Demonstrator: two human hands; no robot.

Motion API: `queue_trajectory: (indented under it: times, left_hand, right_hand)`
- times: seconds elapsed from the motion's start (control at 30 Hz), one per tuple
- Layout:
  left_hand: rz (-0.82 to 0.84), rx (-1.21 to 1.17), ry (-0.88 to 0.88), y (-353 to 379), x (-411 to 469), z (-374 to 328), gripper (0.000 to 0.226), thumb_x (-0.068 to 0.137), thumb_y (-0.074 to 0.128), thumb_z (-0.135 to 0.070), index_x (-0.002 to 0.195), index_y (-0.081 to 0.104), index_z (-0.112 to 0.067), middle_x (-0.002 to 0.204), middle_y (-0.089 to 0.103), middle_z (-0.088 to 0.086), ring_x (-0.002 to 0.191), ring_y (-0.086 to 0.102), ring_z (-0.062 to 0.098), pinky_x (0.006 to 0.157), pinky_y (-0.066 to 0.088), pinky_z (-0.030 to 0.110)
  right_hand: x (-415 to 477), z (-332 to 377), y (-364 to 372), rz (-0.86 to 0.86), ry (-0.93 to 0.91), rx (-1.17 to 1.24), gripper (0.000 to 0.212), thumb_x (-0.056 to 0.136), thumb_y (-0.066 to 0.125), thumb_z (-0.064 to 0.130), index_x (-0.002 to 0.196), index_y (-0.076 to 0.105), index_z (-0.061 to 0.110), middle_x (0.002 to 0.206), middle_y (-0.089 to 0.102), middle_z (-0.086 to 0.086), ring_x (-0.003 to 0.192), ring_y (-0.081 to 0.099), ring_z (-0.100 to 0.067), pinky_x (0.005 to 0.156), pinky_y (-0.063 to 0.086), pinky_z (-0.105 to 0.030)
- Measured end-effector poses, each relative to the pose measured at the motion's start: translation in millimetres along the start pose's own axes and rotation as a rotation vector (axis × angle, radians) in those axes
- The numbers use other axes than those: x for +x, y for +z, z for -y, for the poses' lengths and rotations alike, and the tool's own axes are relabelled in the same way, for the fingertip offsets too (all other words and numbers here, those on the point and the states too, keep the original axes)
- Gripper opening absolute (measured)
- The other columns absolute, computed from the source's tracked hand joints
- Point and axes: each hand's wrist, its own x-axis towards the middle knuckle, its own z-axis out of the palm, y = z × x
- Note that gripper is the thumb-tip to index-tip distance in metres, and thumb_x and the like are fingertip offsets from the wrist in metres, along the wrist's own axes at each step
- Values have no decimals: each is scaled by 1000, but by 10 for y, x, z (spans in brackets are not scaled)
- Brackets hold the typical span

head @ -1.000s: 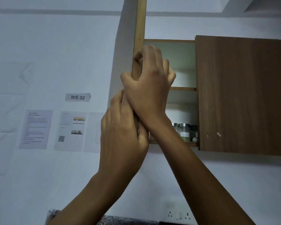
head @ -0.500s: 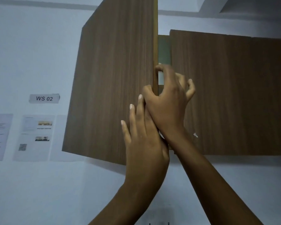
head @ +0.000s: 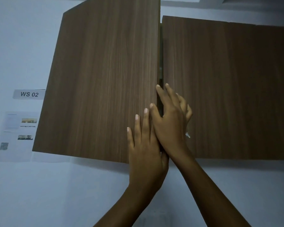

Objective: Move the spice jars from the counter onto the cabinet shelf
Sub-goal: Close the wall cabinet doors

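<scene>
Left hand (head: 146,149) on left door (head: 105,79); label (head: 29,94) leftward.

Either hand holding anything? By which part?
Left hand holds nothing: it presses flat on the left cabinet door near its free edge. Right hand sits at that edge, thumb on the face; a pinch cannot be told.

Pale wall (head: 39,185) under dim, bluish light. Label reading "WS 02" (head: 29,94) is stuck left of a dark wood-grain wall cabinet (head: 228,87), whose left door (head: 105,79) stands ajar. Printed sheets (head: 15,135) are taped below the label.
</scene>
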Motion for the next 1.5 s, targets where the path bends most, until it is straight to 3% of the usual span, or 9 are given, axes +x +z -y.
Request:
queue_trajectory:
  times: [0.1, 0.27, 0.43, 0.67, 0.83, 0.97, 1.13, 1.3, 1.5]
  left_hand:
    - [60, 28, 21, 216, -75, 20, 78, 87, 36, -52, 149, 13, -11, 157, 8, 10, 145, 7, 28, 114, 10, 48]
    - [135, 64, 59, 539, -158, 53, 89, 83, 40, -63, 149, 11, -10, 158, 4, 9, 146, 2, 27, 114, 8, 49]
    - [196, 86, 53, 837, -236, 99, 94, 80, 39, -68, 149, 13, -8, 158, 5, 10, 145, 4, 28, 112, 10, 49]
    - [280, 100, 27, 1163, -399, 153, 97, 82, 14, -75, 148, 17, -4, 156, 11, 16, 144, 9, 30, 109, 15, 49]
    - [282, 100, -11, 1279, -414, 157, 94, 86, 5, -71, 145, 26, 0, 153, 20, 19, 142, 14, 31, 108, 18, 47]
    - [292, 54, -6, 1378, -477, 209, 94, 85, 8, -72, 147, 13, -1, 154, 18, 19, 142, 14, 29, 106, 19, 46]
    - [324, 13, -20, 1465, -559, 230, 97, 83, 7, -74, 148, 7, -2, 155, 12, 19, 144, 8, 28, 109, 16, 45]
    - [358, 10, -18, 1487, -587, 267, 102, 80, 9, -78, 148, 6, -3, 156, 7, 17, 145, 2, 26, 111, 12, 43]
    - [418, 81, 77, 1378, -631, 420, 108, 73, 42, -71, 149, 0, -6, 156, 8, 18, 144, 3, 26, 110, 11, 41]
  right_hand:
    - [-66, -237, 66, 61, 10, -11, 44, 93, 49, 28, 136, 42, 34, 152, 27, 7, 139, 20, -17, 107, 5, -32]
    - [-161, -587, 201, 164, 33, -72, 43, 95, 46, 34, 136, 38, 43, 156, 10, 7, 144, 2, -20, 111, -4, -39]
    - [-268, -913, 403, 286, 74, -197, 59, 82, 13, 60, 140, 6, 52, 153, -20, 10, 141, -19, -23, 110, -8, -54]
    - [-452, -1169, 600, 448, 208, -245, 61, 94, 32, 53, 132, -16, 55, 143, -39, 10, 137, -30, -32, 108, -9, -63]
    - [-583, -1227, 771, 433, 197, -358, 62, 76, -6, 66, 133, -26, 51, 146, -36, 5, 133, -34, -33, 104, -12, -66]
    - [-672, -1358, 882, 426, 170, -378, 64, 76, -13, 69, 134, -28, 48, 149, -35, 3, 134, -35, -32, 103, -16, -63]
    - [-737, -1511, 965, 421, 119, -384, 59, 82, -5, 63, 136, -26, 48, 148, -36, 5, 133, -37, -28, 103, -20, -60]
    - [-784, -1554, 1037, 323, 95, -487, 58, 93, -2, 56, 147, 5, 36, 156, -5, -5, 142, -5, -36, 107, -5, -63]
    - [-934, -1602, 966, 374, 52, -489, 57, 93, 5, 55, 146, -4, 36, 153, -21, -2, 140, -20, -30, 106, -18, -55]
